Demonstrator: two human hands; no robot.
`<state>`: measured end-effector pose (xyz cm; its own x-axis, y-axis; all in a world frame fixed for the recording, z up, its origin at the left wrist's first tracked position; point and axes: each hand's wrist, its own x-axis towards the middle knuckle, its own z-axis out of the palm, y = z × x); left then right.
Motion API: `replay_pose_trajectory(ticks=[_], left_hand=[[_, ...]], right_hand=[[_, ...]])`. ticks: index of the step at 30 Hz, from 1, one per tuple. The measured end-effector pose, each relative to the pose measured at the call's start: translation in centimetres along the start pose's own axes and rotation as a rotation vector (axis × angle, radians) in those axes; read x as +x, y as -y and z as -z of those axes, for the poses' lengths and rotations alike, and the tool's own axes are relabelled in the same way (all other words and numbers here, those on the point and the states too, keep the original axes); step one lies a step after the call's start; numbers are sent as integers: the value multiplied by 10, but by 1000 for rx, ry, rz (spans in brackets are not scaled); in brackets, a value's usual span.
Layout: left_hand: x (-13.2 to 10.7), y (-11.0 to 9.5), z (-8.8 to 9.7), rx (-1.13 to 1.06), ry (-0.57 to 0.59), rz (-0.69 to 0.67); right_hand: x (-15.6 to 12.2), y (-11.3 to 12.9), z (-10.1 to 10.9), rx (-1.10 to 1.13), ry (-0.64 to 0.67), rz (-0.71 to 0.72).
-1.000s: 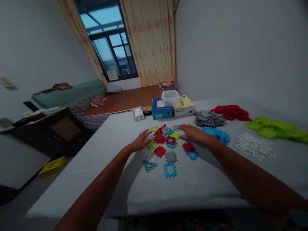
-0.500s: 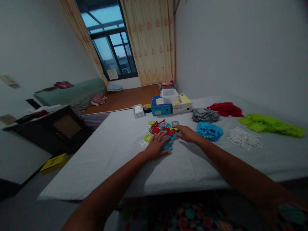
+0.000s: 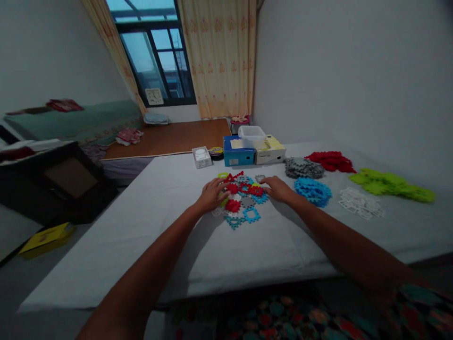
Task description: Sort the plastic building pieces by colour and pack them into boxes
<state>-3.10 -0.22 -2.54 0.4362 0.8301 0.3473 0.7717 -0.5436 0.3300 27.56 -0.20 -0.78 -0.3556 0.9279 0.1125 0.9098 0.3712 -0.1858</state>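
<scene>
A mixed heap of flat toothed plastic pieces lies on the white-covered table, in red, blue, grey, lime and white. My left hand (image 3: pixel 211 194) rests at the heap's left edge, fingers stretched over some lime and white pieces and partly hiding them. At the other side, my right hand (image 3: pixel 278 190) has its fingers apart beside a red gear-like piece (image 3: pixel 256 190) and a small grey piece (image 3: pixel 260 178). Neither hand visibly grips a piece. Toward me lie a blue square frame (image 3: pixel 251 215) and a teal triangular piece (image 3: pixel 234 222).
Sorted piles stand to the right: grey (image 3: pixel 304 167), red (image 3: pixel 331 161), blue (image 3: pixel 313 191), white (image 3: pixel 361 203) and lime (image 3: pixel 391 184). Behind the heap are a blue box (image 3: pixel 239 152), a yellow-white box (image 3: pixel 271 150), a clear tub (image 3: pixel 252 135) and a small white box (image 3: pixel 202 157).
My left hand has moved left and away from me, uncovering red, grey and blue pieces at the heap's front. My right hand has shifted slightly right. The camera view has turned a little.
</scene>
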Motion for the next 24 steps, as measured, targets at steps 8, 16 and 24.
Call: replay_pose_trajectory(ticks=[8, 16, 24], left_hand=[[33, 58, -20, -76, -309, 188], [13, 88, -21, -7, -473, 198], [9, 86, -18, 107, -383, 109]], right_hand=[[-24, 10, -19, 79, -44, 67], [-31, 17, -23, -74, -184, 159], [-58, -37, 29, 327, -483, 44]])
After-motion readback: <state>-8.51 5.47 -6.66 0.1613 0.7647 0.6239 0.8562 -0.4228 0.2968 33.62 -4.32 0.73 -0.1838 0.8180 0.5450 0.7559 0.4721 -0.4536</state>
